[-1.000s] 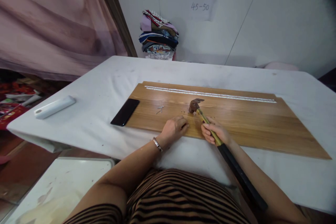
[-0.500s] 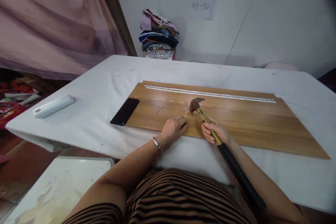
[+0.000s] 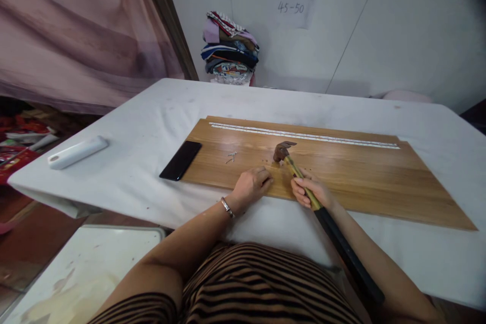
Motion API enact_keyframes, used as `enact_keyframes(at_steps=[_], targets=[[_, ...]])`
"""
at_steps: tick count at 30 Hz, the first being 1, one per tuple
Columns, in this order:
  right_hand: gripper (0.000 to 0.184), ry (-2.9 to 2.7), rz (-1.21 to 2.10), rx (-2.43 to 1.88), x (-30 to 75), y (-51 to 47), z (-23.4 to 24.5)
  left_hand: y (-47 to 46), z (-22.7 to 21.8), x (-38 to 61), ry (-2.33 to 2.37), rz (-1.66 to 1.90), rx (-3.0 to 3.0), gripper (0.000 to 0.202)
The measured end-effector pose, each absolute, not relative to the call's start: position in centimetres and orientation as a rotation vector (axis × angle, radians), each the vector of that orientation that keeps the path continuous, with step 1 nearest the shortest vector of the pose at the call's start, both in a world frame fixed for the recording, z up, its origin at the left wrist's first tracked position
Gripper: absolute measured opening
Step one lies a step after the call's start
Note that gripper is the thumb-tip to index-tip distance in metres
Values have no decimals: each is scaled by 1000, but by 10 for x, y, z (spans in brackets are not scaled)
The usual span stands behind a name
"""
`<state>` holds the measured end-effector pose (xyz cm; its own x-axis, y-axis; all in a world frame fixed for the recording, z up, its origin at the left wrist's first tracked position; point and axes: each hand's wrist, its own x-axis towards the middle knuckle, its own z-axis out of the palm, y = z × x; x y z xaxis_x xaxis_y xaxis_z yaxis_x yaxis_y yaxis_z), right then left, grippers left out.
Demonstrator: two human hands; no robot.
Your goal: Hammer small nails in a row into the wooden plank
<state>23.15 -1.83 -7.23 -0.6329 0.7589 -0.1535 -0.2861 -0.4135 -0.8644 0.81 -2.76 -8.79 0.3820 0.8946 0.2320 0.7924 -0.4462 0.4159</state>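
Observation:
A long wooden board [image 3: 360,174] lies on the white-covered table [image 3: 144,131]. My right hand [image 3: 313,191] is closed round the yellow shaft of a claw hammer [image 3: 283,151], whose rusty head rests on the board. The black grip end of the hammer runs back along my forearm. My left hand [image 3: 252,183] rests on the board's near edge with fingers curled, fingertips pinched just left of the hammer head; what they pinch is too small to make out. A few loose nails [image 3: 231,157] lie on the board to the left.
A black phone [image 3: 181,160] lies at the board's left end. A white cylinder [image 3: 78,152] sits near the table's left edge. A pale strip [image 3: 304,135] runs along the board's far side. Folded clothes [image 3: 230,50] are stacked against the wall behind.

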Motion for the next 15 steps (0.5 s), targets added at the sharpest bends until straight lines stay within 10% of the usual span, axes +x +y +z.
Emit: enact_keyframes(at_steps=[15], targets=[[28, -1110, 2079, -722, 231, -19, -72, -27, -87, 8, 1492, 610, 2429, 14]])
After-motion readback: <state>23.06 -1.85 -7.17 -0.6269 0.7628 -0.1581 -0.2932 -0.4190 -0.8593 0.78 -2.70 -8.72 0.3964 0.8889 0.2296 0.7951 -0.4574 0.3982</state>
